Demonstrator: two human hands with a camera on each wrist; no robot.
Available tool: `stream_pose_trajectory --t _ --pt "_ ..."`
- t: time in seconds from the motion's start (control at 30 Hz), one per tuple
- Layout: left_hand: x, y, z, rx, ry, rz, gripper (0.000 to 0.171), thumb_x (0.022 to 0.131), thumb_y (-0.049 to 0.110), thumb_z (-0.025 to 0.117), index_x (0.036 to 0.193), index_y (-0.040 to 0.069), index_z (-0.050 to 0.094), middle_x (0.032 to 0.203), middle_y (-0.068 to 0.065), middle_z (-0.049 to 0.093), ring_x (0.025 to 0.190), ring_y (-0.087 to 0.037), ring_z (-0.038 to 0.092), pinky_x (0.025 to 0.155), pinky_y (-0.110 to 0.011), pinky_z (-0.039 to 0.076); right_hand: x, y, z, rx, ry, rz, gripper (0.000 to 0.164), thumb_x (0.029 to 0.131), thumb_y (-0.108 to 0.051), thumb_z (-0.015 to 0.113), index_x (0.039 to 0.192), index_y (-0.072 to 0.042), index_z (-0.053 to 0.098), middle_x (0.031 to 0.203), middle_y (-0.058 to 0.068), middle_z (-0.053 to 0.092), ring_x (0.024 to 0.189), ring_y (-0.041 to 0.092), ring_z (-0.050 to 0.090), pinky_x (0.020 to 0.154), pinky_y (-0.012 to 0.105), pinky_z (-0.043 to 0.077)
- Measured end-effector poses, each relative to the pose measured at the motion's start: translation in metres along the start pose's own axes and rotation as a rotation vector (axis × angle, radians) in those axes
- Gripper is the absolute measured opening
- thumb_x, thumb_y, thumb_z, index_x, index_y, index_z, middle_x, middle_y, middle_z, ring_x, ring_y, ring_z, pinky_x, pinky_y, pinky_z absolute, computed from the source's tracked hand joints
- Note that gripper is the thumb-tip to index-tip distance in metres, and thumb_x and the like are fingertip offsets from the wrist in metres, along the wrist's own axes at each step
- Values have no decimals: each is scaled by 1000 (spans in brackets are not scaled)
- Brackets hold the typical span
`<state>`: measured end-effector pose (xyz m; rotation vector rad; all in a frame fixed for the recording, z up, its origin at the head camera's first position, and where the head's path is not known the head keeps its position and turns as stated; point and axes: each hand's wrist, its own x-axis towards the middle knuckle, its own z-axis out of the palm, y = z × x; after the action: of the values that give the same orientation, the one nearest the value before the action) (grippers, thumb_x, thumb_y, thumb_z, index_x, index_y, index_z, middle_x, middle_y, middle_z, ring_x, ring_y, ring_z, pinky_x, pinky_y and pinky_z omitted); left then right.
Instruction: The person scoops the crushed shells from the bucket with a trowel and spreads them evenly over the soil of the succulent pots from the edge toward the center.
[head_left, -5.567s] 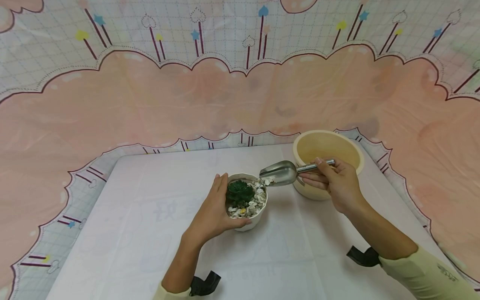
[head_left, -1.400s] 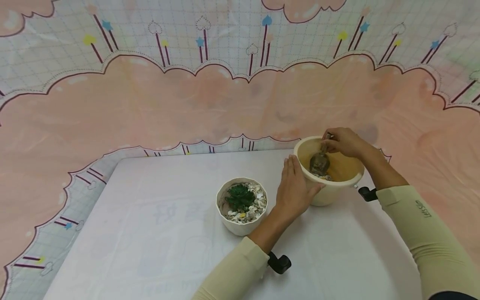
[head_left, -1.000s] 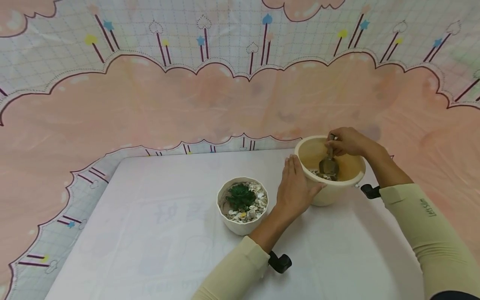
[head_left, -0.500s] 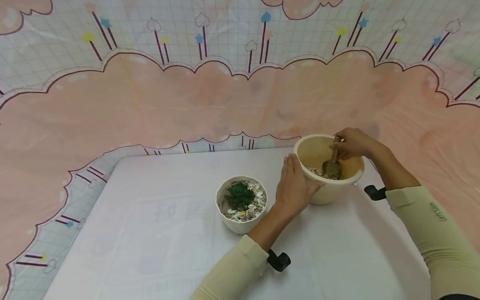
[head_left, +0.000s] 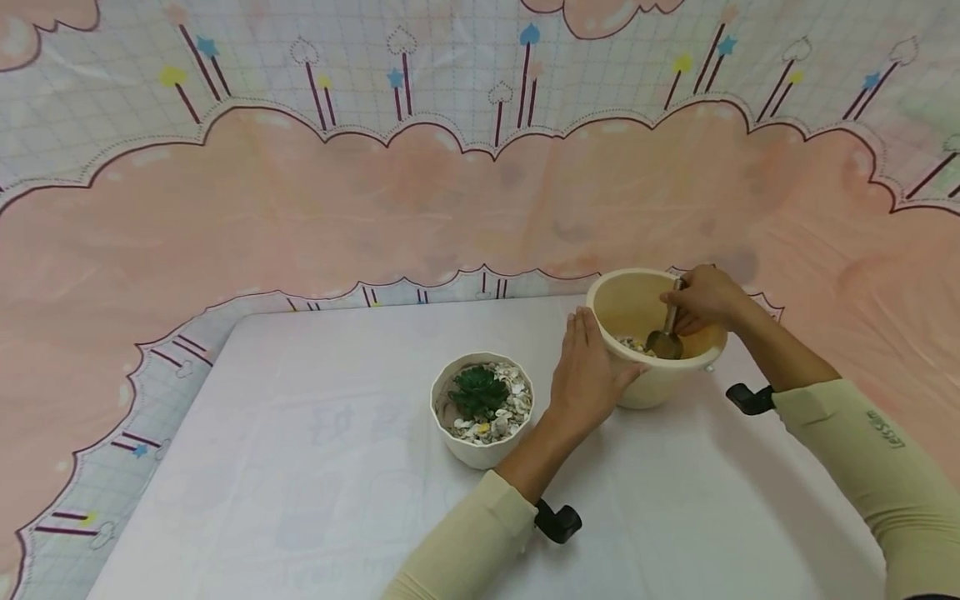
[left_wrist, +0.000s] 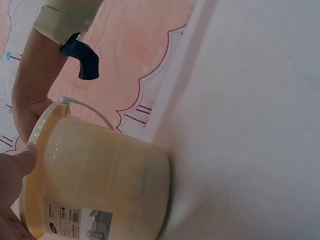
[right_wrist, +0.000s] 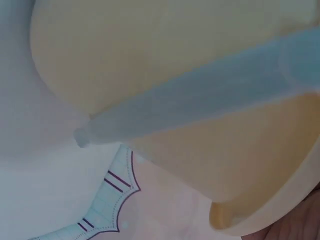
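Clamping the right grip (head_left: 708,298) on the handle of a metal scoop (head_left: 664,344), with thumb and fingers curled round it. Pointing the scoop's bowl downward inside a pale yellow bucket (head_left: 652,390), just beside white chips (head_left: 632,343) lying in it. Pressing the left grip (head_left: 588,375) against the bucket's outer wall near the rim, with fingers straight and together and thumb spread apart. Finding the bucket standing at the far right of a white counter (head_left: 300,467), and seeing in the left wrist view a printed label (left_wrist: 77,218) on its side and a white bail (left_wrist: 91,108) at its rim. Observing a white pot (head_left: 476,454) standing upright to the left of the bucket, near the left forearm (head_left: 536,462), with a green succulent (head_left: 480,392) among pale stones (head_left: 517,402) and a yellow piece (head_left: 483,427). Noting black devices (head_left: 558,523) at both cuffs of the pale green sleeves (head_left: 465,537). Recording a pink and white patterned cloth (head_left: 450,208) with printed candles beyond the counter. Finding the right wrist view largely filled by the bucket's outer wall, crossed by a blurred bluish bar (right_wrist: 200,97).
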<state>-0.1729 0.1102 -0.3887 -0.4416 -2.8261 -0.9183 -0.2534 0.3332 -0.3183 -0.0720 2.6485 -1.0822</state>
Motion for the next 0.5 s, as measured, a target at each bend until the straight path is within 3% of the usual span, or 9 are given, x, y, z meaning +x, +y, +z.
stream_pose_trajectory --t 0.2,0.5 --pt "0 0 -2 -11 4 0 115 90 60 77 165 -5 18 169 -23 27 156 -32 27 118 -39 38 -4 -5 4 23 56 35 34 107 -9 59 110 24 59 76 25 72 64 33 76 60 40 63" --pt "-1 0 -3 -27 4 -1 114 91 57 78 164 -6 19 168 -24 28 156 -32 28 117 -40 39 -1 -3 16 137 56 70 35 107 -10 57 114 25 56 75 24 73 61 28 75 62 42 63"
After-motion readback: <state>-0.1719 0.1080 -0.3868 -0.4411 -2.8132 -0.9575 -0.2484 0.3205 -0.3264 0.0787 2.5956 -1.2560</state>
